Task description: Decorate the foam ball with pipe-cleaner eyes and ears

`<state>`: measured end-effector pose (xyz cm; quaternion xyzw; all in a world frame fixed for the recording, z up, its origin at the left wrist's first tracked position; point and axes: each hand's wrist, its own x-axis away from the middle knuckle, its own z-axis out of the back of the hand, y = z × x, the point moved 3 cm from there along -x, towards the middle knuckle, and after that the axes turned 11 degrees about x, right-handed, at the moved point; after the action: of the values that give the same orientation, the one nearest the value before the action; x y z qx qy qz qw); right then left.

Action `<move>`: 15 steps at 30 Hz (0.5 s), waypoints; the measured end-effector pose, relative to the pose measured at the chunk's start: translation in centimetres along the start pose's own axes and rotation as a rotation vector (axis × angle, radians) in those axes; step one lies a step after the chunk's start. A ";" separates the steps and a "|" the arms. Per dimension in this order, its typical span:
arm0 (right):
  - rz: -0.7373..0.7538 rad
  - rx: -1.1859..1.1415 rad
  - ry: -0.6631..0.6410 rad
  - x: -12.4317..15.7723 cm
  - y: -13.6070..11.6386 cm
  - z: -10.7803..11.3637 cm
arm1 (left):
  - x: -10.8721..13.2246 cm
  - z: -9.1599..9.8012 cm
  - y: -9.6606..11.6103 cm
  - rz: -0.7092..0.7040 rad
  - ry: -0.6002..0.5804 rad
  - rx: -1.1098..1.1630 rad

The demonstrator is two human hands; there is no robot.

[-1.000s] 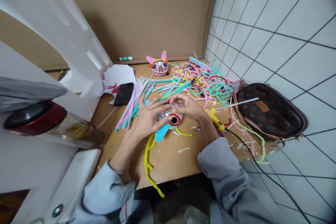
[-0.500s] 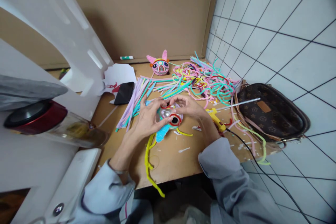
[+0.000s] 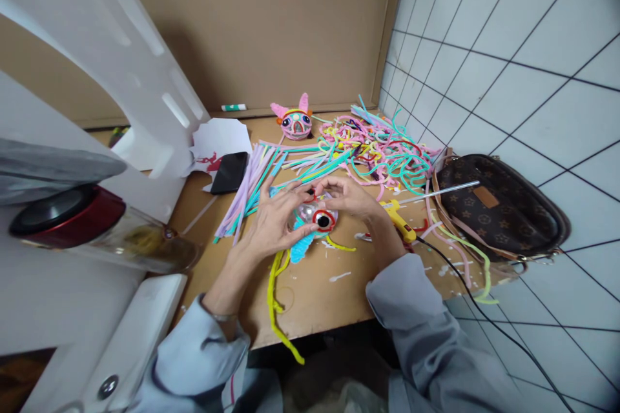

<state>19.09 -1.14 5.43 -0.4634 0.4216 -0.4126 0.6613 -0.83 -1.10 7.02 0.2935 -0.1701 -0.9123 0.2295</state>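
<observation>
My left hand (image 3: 277, 219) and my right hand (image 3: 349, 197) both close around a small clear ball craft (image 3: 314, 219) held just above the wooden desk (image 3: 329, 297). The craft carries a red-ringed black eye on its front, with blue fuzzy pipe cleaner below it. My fingertips meet at its top, pinching a red piece there. A yellow pipe cleaner (image 3: 275, 297) trails from under the craft toward the desk's front edge.
A finished pink craft head (image 3: 295, 122) stands at the back. Straight pipe cleaners (image 3: 256, 181) and a tangled heap (image 3: 378, 145) cover the middle. A yellow glue gun (image 3: 397, 218), brown handbag (image 3: 498, 206), black phone (image 3: 228, 172) and red-lidded bottle (image 3: 87, 226) lie around.
My fingers have shifted slightly on top of the ball craft, and the craft has turned a little so the eye faces me more. Both arms stay in place.
</observation>
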 end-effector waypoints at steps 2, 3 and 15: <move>-0.007 -0.005 0.009 -0.1 0.1 0.0 | 0.0 0.0 0.0 -0.001 -0.002 -0.003; -0.012 -0.008 0.017 -0.2 0.1 0.0 | 0.0 0.0 0.0 0.000 0.000 -0.005; -0.100 0.300 0.821 9.9 -3.0 1.9 | 0.1 -0.2 -0.1 0.007 0.018 0.000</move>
<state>23.44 -10.57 6.97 -0.1797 0.5617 -0.6508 0.4781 -0.80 -1.13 6.79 0.3011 -0.1692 -0.9088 0.2339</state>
